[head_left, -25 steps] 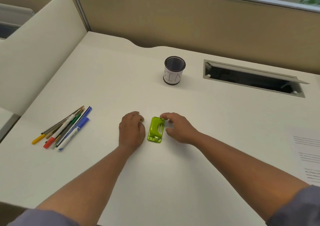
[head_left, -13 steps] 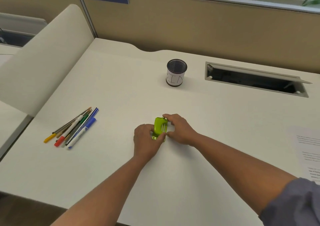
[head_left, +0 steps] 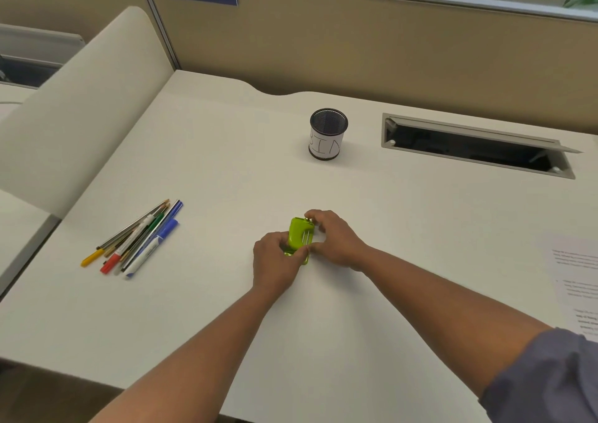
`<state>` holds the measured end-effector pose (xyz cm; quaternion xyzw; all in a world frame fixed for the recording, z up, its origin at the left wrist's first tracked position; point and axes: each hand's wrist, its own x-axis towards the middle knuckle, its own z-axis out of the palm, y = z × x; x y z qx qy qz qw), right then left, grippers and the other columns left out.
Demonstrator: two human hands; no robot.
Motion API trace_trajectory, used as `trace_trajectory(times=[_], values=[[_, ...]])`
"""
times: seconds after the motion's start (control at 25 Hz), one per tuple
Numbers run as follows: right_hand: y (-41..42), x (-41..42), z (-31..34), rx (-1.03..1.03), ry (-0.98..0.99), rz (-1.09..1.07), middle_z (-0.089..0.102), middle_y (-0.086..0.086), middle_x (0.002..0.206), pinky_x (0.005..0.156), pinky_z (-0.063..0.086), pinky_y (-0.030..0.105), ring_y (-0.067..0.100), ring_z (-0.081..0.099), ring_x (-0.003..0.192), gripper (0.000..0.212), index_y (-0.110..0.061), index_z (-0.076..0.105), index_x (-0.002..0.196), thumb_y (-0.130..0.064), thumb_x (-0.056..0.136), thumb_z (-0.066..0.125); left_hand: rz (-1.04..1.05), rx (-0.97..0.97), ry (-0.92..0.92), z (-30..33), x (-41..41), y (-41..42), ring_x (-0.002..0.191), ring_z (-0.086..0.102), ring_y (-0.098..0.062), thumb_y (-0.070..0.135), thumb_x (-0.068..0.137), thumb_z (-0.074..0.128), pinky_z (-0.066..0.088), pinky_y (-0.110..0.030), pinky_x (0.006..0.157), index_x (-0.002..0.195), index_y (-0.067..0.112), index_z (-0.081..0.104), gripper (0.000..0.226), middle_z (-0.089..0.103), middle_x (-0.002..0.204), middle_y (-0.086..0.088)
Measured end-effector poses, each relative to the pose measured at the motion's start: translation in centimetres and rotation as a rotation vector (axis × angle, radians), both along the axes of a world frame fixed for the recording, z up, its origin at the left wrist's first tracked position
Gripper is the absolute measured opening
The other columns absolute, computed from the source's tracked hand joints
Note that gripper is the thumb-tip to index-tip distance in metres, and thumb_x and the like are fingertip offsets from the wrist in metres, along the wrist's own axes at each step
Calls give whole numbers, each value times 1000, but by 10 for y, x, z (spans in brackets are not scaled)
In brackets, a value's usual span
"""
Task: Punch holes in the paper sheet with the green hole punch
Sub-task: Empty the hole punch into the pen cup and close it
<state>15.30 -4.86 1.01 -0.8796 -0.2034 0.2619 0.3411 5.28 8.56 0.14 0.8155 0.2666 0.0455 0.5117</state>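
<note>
The green hole punch [head_left: 300, 235] sits in the middle of the white desk [head_left: 323, 341], held between both hands. My left hand [head_left: 275, 264] grips its near end, thumb and fingers curled round the base. My right hand [head_left: 334, 241] pinches its far end and right side, one fingertip on the top corner. The paper sheet [head_left: 579, 280], white with printed text, lies flat at the desk's right edge, well apart from both hands and partly cut off by the frame.
A black mesh cup [head_left: 327, 133] with a white label stands behind the punch. Several pens and markers [head_left: 139, 237] lie in a bunch at the left. An open cable slot [head_left: 475, 145] is at the back right. A beige partition [head_left: 356, 43] closes the far side.
My left hand moved from beside the punch onto it and took hold of its near end. My right hand closed in on the far end. The punch now tilts slightly.
</note>
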Motion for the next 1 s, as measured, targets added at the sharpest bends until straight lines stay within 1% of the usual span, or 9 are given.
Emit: trace_trajectory(times=[0.08, 0.2, 0.32, 0.44, 0.56, 0.64, 0.76, 0.88, 1.0], values=[[-4, 0, 3, 40, 10, -48, 53, 5, 132, 102, 46, 41, 24, 53, 119, 65, -22, 51, 136, -20, 79, 83, -16, -63, 6, 3, 4, 0, 81, 67, -12, 31, 76, 85, 53, -30, 69, 83, 33, 70, 16, 72, 85, 7], [-17, 2, 8, 86, -18, -141, 58, 3, 123, 94, 51, 39, 23, 58, 110, 51, -20, 54, 121, -16, 78, 80, -70, -130, 6, 9, 15, -4, 87, 68, -11, 26, 76, 83, 52, -24, 71, 97, 26, 74, 22, 72, 94, 8], [-35, 7, 12, 98, -43, -209, 60, 2, 117, 86, 52, 34, 22, 61, 103, 42, -19, 54, 112, -15, 79, 80, -131, -146, 25, 16, 28, -16, 82, 67, -11, 23, 75, 81, 55, -28, 71, 97, 26, 73, 24, 73, 93, 7], [-55, 11, 14, 109, -56, -266, 62, 2, 114, 72, 46, 21, 21, 62, 93, 37, -18, 55, 106, -13, 80, 80, -190, -160, 36, 22, 40, -28, 76, 65, -10, 27, 70, 78, 55, -30, 69, 93, 29, 70, 24, 72, 91, 6], [-73, 13, 17, 135, -45, -333, 61, 3, 115, 67, 44, 23, 18, 59, 82, 39, -21, 54, 106, -11, 79, 80, -238, -150, 40, 28, 55, -40, 74, 64, -12, 29, 64, 72, 55, -33, 69, 95, 25, 70, 31, 72, 91, 4], [-85, 15, 21, 140, -56, -358, 58, 3, 116, 69, 45, 22, 14, 58, 80, 47, -25, 55, 117, -13, 79, 81, -274, -134, 42, 34, 67, -50, 74, 63, -13, 29, 62, 70, 54, -34, 68, 96, 24, 70, 35, 71, 90, 3], [-104, 22, 30, 115, -113, -373, 53, 6, 122, 84, 51, 30, 18, 58, 92, 64, -25, 52, 138, -15, 81, 81, -340, -93, 44, 43, 87, -66, 73, 61, -12, 23, 66, 73, 52, -30, 66, 99, 22, 69, 34, 69, 89, 4], [-125, 32, 38, 95, -153, -397, 53, 9, 126, 97, 50, 39, 27, 61, 102, 64, -23, 53, 140, -15, 82, 80, -403, -29, 39, 48, 109, -82, 71, 57, -7, 14, 74, 77, 45, -18, 59, 100, 20, 68, 29, 66, 88, 5], [-142, 45, 40, 96, -161, -423, 55, 9, 126, 96, 51, 40, 25, 60, 98, 58, -21, 57, 136, -15, 83, 79, -462, 49, 32, 53, 132, -96, 70, 55, -5, 14, 75, 77, 39, -9, 51, 101, 19, 68, 28, 62, 86, 8]])
